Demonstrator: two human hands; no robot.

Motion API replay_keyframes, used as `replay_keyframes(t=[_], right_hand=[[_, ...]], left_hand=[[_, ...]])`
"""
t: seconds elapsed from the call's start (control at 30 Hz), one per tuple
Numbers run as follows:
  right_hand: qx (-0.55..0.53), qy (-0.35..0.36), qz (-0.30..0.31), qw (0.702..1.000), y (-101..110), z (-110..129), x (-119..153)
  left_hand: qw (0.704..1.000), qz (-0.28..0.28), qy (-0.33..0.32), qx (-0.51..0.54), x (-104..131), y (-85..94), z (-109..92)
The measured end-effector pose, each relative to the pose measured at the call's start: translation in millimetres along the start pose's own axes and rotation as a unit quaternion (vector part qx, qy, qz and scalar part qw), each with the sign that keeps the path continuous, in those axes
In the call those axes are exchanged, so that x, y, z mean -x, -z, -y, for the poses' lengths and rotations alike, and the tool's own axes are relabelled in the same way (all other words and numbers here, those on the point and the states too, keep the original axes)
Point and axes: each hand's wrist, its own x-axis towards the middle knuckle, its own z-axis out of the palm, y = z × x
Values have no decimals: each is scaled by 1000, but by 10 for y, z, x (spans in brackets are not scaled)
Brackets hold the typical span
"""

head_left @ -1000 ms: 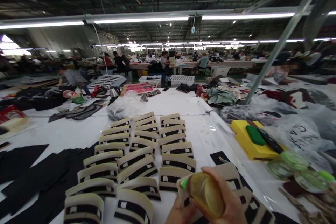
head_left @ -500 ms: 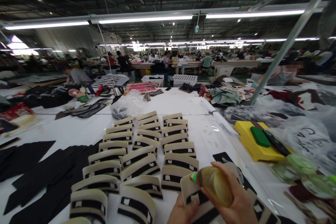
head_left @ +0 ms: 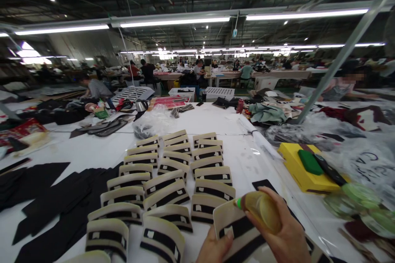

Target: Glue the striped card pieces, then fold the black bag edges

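Observation:
My right hand point(head_left: 285, 230) is wrapped round an amber squeeze bottle point(head_left: 267, 213), tilted so its green tip point(head_left: 238, 203) meets the upper edge of a beige panel with black strips point(head_left: 243, 234). That panel's lower left edge is pinched by my left hand point(head_left: 214, 246), thumb on top. Left of my hands, several similar curved beige panels point(head_left: 167, 185) lie in three columns on the white table point(head_left: 212, 117).
Black fabric pieces point(head_left: 66, 203) lie at the left. A yellow box point(head_left: 304, 172) with a green block, lidded jars point(head_left: 354, 199) and plastic bags point(head_left: 364, 156) are at the right. A slanted metal pole point(head_left: 342, 55) rises there. People work farther back.
My right hand and the bottle have moved right, taking the green tip along the panel's upper edge. The whole view has shifted slightly.

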Motion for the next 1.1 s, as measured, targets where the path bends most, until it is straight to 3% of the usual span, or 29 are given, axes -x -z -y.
replay_keyframes(t=[0.2, 0.37, 0.57, 0.77, 0.9, 1.1], right_hand=[[-62, 34, 42, 997, -74, 96, 58], [-11, 11, 5, 1000, -60, 46, 2], [-72, 67, 55, 994, -150, 99, 83], [-57, 28, 32, 997, -136, 125, 59], [-87, 58, 65, 992, -147, 114, 71], [-80, 28, 48, 995, -136, 109, 91]], left_hand=[[998, -14, -45, -45, -17, -23, 6], [1000, 16, -16, -19, 21, -35, -46], [989, -56, -60, -125, 24, -71, -79], [985, -50, -37, -158, -6, 7, -31], [978, -38, -57, -198, -23, 24, -12], [970, -1, -31, -239, 10, 16, -104]])
